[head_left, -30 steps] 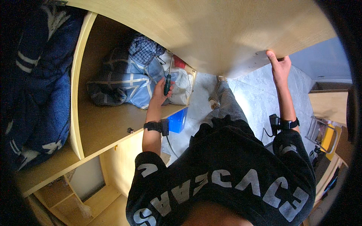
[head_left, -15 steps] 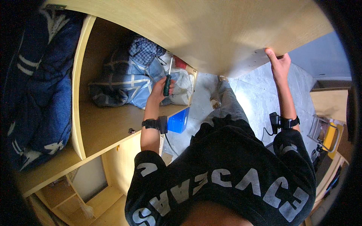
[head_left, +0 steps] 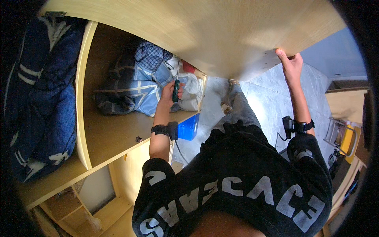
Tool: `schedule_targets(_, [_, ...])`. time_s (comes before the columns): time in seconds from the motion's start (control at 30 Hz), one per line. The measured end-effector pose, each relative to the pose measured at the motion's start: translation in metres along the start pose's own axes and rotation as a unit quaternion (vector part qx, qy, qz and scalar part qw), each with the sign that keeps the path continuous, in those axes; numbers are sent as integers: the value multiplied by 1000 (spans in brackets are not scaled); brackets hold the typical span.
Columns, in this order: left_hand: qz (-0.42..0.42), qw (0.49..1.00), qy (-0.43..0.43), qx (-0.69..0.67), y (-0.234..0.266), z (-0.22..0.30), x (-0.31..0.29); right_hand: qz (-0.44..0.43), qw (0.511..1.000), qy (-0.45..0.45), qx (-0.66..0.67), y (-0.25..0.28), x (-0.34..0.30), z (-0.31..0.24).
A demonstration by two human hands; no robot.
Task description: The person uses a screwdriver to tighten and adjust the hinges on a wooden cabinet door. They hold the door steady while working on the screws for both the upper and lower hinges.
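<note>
My left hand [head_left: 168, 94] is closed around the dark green handle of a screwdriver [head_left: 175, 91], whose thin shaft points away from me. It is in front of an open wardrobe compartment holding blue plaid bedding [head_left: 136, 85] and a white plastic bag [head_left: 192, 93]. With my right hand [head_left: 292, 69] I grip the edge of a pale wooden door [head_left: 233, 35]. The thumb lies on the door's near face, and the other fingers are mostly hidden behind its edge. Small dark marks, perhaps screw holes, show beside that thumb.
Dark blue knitted clothing [head_left: 49, 94] fills the compartment at the far left, past an upright divider [head_left: 83, 94]. A blue box [head_left: 188, 127] stands on the grey tiled floor [head_left: 209, 100] below the shelf edge. At the right is a yellow and metal step stool [head_left: 348, 140].
The screwdriver has turned slightly more upright in my left hand. My right hand keeps its grip on the door, and the whole view has shifted a little.
</note>
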State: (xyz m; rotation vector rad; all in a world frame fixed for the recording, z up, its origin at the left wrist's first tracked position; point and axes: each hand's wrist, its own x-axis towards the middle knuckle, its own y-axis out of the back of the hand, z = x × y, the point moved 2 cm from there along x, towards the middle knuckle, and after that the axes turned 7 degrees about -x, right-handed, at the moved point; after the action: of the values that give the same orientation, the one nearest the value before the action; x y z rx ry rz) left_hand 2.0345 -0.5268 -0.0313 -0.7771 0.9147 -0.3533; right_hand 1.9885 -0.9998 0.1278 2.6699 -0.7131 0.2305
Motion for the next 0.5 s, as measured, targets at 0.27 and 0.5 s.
schedule_targets(0.27, [196,959,-132,159,-37,-14,8,15,999,15,28,4,-1,7])
schedule_targets(0.5, [119,987,-39,101,-2,-6,23,4,1000,7,8,2,2,5])
